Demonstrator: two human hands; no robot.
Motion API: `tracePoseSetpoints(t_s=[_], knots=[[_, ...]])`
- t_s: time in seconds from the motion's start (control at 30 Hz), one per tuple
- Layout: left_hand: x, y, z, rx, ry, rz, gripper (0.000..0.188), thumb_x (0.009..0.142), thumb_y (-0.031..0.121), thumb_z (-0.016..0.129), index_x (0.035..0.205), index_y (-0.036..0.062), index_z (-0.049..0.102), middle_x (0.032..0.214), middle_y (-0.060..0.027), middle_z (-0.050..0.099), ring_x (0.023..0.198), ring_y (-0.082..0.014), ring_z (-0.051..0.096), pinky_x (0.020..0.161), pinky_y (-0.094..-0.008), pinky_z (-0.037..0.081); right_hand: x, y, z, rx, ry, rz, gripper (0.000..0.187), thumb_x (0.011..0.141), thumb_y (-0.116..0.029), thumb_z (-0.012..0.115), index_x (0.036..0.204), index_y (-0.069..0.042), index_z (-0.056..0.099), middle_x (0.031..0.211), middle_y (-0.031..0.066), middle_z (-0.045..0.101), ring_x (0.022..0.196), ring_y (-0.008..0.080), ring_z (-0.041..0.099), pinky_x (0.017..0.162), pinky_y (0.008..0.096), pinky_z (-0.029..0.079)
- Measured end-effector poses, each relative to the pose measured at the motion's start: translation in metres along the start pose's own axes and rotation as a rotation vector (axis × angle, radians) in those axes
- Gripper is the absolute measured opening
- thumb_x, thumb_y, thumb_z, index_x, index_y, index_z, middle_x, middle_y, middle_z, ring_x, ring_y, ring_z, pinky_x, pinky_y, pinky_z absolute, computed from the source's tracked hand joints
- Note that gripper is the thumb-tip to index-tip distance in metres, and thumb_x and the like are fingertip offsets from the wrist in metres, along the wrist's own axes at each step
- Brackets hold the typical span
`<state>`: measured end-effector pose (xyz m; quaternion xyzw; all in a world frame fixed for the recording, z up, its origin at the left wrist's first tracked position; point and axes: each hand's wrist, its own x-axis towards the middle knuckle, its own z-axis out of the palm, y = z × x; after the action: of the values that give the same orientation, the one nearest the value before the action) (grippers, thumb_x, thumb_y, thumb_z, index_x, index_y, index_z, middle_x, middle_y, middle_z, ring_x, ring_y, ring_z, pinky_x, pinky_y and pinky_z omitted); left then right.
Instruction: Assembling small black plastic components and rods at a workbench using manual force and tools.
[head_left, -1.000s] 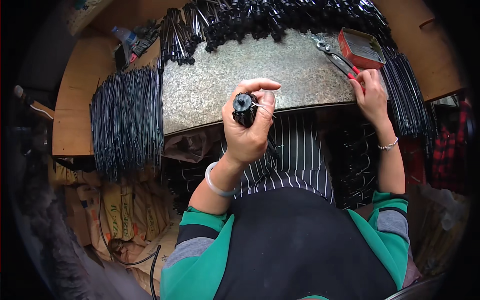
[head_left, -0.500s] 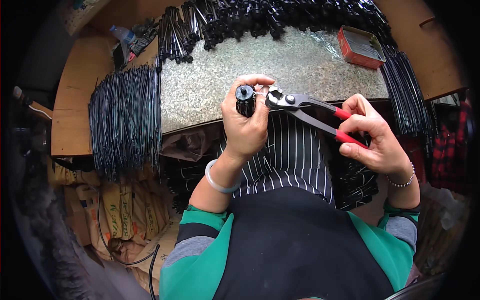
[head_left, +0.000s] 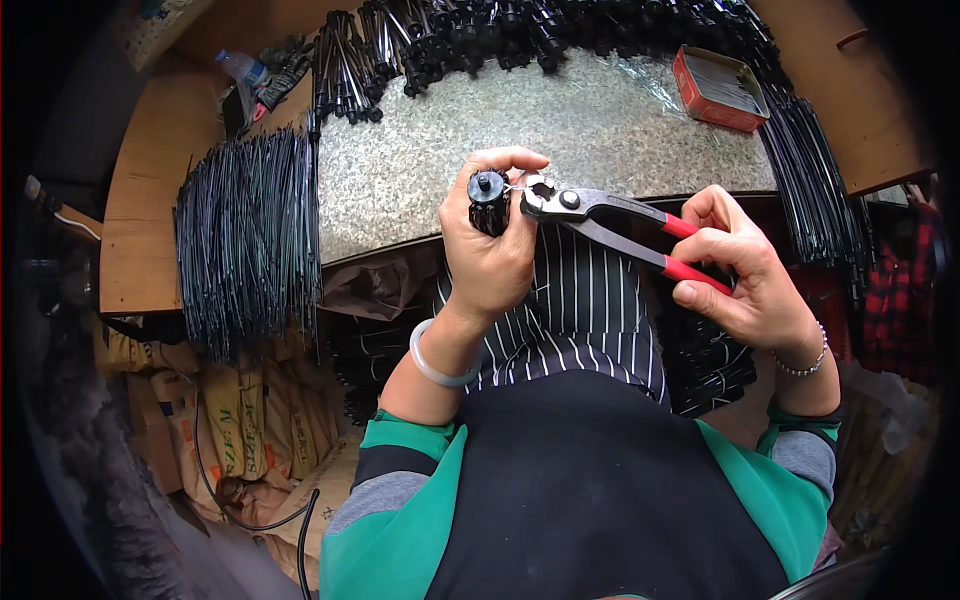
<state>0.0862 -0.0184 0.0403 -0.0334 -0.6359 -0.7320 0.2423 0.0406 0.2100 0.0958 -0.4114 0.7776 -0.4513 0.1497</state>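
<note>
My left hand (head_left: 487,240) is wrapped round a bundle of thin black rods (head_left: 488,212), held end-on toward me with a round black cap (head_left: 487,186) at its top. A thin pale wire (head_left: 515,185) sticks out from the bundle between thumb and forefinger. In my right hand (head_left: 745,265) are end-cutting pincers (head_left: 600,212) with red grips, the handles spread apart. The pincers' jaws are at the wire, right beside my left thumb; whether they pinch it cannot be made out.
Long dark rods (head_left: 245,240) hang over the table's left edge, and more rods (head_left: 815,190) over its right. Black-capped rods (head_left: 500,30) are heaped along the back of the speckled tabletop (head_left: 450,130). A red tin (head_left: 722,92) holds thin metal pieces. Paper sacks (head_left: 235,420) lie lower left.
The pincers and my right hand have shifted slightly left, bringing the jaws nearer the bundle. My left hand has barely moved and still holds the bundle.
</note>
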Motion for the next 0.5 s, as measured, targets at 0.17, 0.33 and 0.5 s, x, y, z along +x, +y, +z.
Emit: tracePoseSetpoints(t_s=[0.17, 0.33, 0.5], knots=[[0.000, 0.001, -0.002, -0.069, 0.000, -0.021, 0.010, 0.087, -0.005, 0.048, 0.093, -0.0015, 0.056, 0.074, 0.0012, 0.054, 0.063, -0.0004, 0.045, 0.055, -0.0157, 0.036, -0.001, 0.000, 0.004, -0.123, 0.076, -0.096, 0.021, 0.071, -0.011, 0.072, 0.084, -0.001, 0.059, 0.088, 0.0101, 0.050, 0.073, 0.0174, 0.051, 0.065, 0.0272, 0.043], [-0.001, 0.006, -0.002, -0.019, -0.115, 0.125, 0.011, 0.087, -0.005, 0.049, 0.095, -0.0015, 0.057, 0.077, -0.0010, 0.057, 0.065, -0.0012, 0.048, 0.057, -0.0161, 0.038, -0.008, 0.004, -0.002, 0.577, -0.389, 0.326, 0.021, 0.078, -0.005, 0.065, 0.080, 0.002, 0.046, 0.058, 0.0079, 0.055, 0.045, 0.0134, 0.053, 0.043, 0.0235, 0.043], [-0.005, 0.011, 0.000, -0.025, -0.137, 0.069, 0.012, 0.086, -0.005, 0.050, 0.095, -0.0015, 0.057, 0.081, -0.0017, 0.058, 0.067, -0.0021, 0.049, 0.061, -0.0166, 0.039, -0.003, -0.003, 0.008, 0.414, -0.427, 0.319, 0.054, 0.067, -0.003, 0.076, 0.105, 0.002, 0.038, 0.064, 0.0053, 0.055, 0.057, 0.0133, 0.055, 0.049, 0.0285, 0.045]])
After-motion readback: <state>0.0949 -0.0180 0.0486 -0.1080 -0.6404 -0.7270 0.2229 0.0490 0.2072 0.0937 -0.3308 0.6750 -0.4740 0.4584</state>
